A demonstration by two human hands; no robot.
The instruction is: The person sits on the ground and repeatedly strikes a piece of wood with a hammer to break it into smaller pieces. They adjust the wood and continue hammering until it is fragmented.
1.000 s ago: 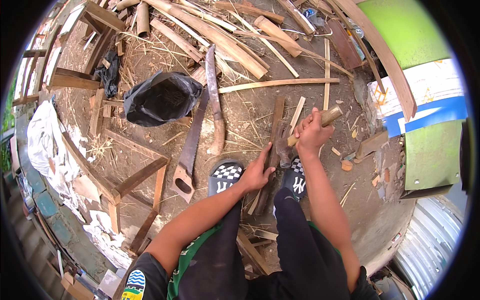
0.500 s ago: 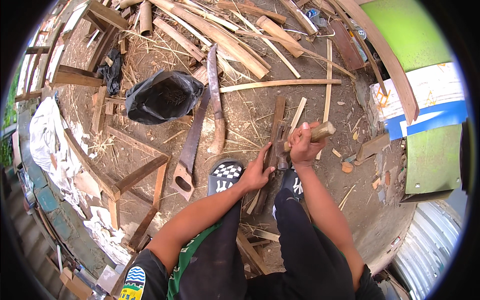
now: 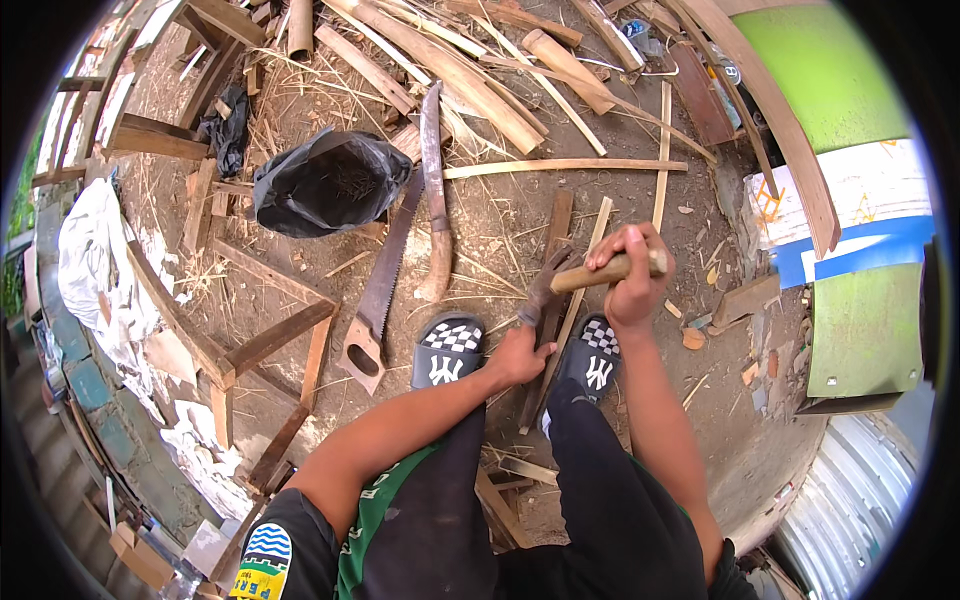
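Between two dark sandals (image 3: 597,372), I see a dark wooden strip (image 3: 550,322) running lengthwise ahead, slightly rightward. My left hand (image 3: 515,356) is nearer, at its left edge; I cannot tell if it grips anything. My right hand (image 3: 635,278), farther right, is wrapped around a hammer (image 3: 582,276), head over the strip.

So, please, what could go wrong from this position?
The head of the hammer, gripped in the right hand, appears very close to the left hand; a misplaced blow might hit those fingers.

The dark wooden strip lies between the feet, so a slip could strike the right sandal.

The saw lies with bare teeth near the left sandal; a careless step might cause a cut.
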